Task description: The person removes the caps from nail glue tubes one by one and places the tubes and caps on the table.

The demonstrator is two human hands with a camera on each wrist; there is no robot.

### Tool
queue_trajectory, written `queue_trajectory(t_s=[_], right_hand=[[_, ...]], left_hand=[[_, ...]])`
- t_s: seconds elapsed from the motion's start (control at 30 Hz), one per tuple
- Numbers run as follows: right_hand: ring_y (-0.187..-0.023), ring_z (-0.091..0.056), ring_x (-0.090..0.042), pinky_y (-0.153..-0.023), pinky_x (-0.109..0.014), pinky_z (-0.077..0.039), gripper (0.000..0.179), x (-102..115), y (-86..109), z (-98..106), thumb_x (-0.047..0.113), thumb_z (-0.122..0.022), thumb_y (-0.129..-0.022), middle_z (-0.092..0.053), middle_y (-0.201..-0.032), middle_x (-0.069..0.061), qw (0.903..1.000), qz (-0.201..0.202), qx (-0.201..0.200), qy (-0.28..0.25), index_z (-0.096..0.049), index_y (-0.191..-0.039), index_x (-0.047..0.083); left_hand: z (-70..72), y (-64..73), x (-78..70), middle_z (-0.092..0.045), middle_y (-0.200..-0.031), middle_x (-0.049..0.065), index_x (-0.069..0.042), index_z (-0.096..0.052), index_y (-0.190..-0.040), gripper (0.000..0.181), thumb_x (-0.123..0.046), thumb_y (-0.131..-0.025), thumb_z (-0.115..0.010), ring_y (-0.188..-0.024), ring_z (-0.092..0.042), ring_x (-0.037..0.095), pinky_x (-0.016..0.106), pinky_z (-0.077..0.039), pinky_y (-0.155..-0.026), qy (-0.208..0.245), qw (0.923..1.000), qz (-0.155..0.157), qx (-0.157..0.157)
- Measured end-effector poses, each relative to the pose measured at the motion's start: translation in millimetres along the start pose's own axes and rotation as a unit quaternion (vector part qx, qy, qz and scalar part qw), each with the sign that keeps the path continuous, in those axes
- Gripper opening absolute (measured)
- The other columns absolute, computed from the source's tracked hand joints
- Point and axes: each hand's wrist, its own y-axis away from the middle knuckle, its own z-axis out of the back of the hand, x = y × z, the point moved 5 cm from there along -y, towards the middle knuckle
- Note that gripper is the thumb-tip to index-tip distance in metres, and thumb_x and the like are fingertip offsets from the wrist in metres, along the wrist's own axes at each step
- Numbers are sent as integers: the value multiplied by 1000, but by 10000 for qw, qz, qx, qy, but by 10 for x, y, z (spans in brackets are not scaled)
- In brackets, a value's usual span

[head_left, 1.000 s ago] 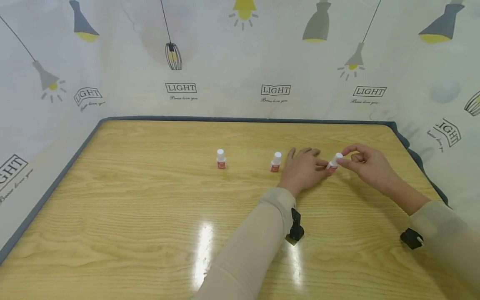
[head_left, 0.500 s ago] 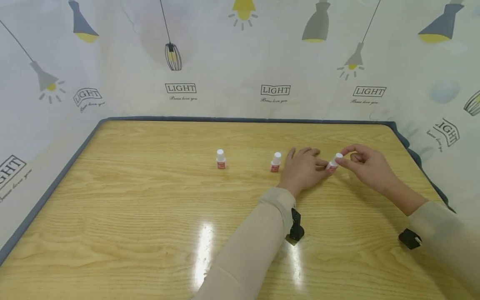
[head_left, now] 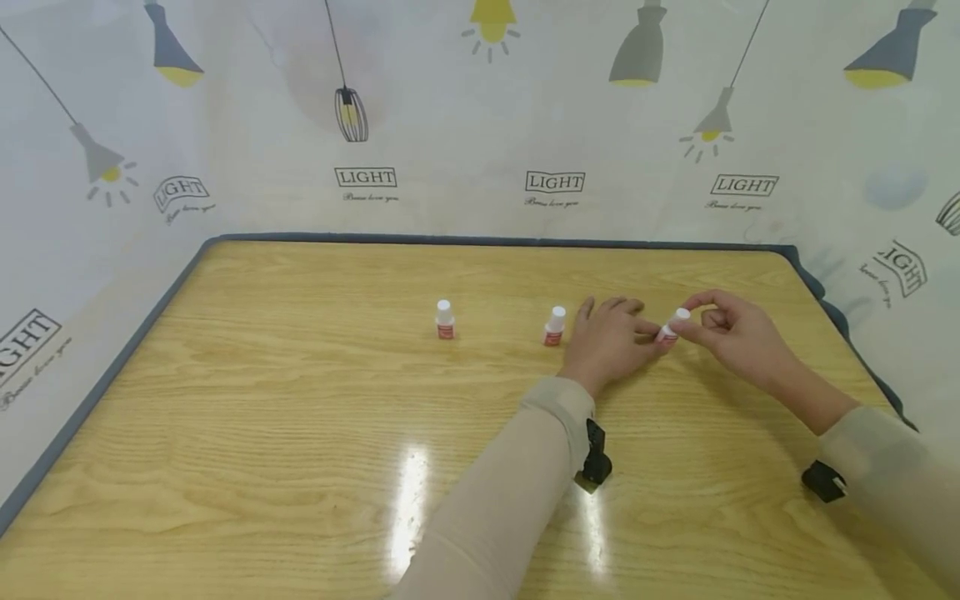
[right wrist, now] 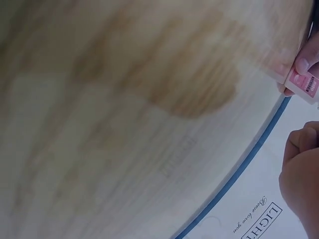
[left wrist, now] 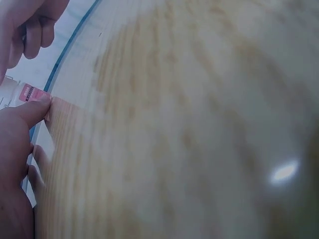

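Note:
A small white bottle (head_left: 667, 337) with a red label and white cap leans to the right, between my two hands in the head view. My left hand (head_left: 609, 343) pinches its bottom end, the thumb lying over the label (left wrist: 31, 93) in the left wrist view. With thumb and index finger, my right hand (head_left: 738, 337) pinches the bottle at its cap; the other fingers are curled in. Two matching bottles stand upright on the table: one bottle (head_left: 554, 327) just left of my left hand, another bottle (head_left: 446, 321) farther left.
The wood-grain table (head_left: 262, 400) has a dark blue edge (head_left: 480, 241) along its back and sides. Behind it rises a pale wall covering (head_left: 450, 125) printed with lamps and the word LIGHT. Both sleeved wrists carry small black devices (head_left: 596, 454).

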Motion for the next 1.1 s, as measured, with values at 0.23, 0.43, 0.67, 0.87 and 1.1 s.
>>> queue_trajectory(t_s=[0.23,0.43,0.67,0.87,1.1], right_hand=[[-53,-34,-16,-52,-35,-32,46,42,-19,15,51,-71,-101,-40,-64,3,9999,-40,-122,94,-67,-122,9],[-52,-32,-14,-50,-34,-33,38,36,-15,3,41,-68,-105,-38,-64,3,10000,54,-3,15,-67,-124,8],[-51,-30,-11,-51,-34,-32,33,53,-23,4,31,-65,-108,-34,-65,6,9991,418,49,90,-66,-129,6],[-51,-31,-14,-50,-34,-34,32,56,-4,8,32,-62,-109,-37,-66,4,9991,414,87,37,-66,-131,9],[-49,-28,-14,-49,-35,-34,36,29,-3,10,36,-66,-107,-33,-62,5,9994,214,219,-134,-64,-135,13]], left_hand=[[30,16,1,-46,-165,-20,-53,-69,-133,44,-75,-101,-49,-160,-33,8,48,-14,-138,-26,10000,-3,-79],[-25,7,2,-45,-166,-21,-55,-67,-133,42,-75,-101,-49,-161,-32,7,48,-12,-139,28,10000,-2,-40],[0,6,-7,-45,-166,-20,-54,-67,-134,43,-75,-101,-49,-160,-33,7,47,-13,-138,44,10000,7,-64],[11,12,-7,-44,-166,-21,-55,-65,-135,44,-75,-101,-48,-160,-32,6,46,-12,-139,-59,10000,46,-2],[-7,10,-6,-43,-167,-21,-55,-66,-135,45,-76,-101,-46,-161,-31,7,46,-11,-139,-96,9999,21,55]])
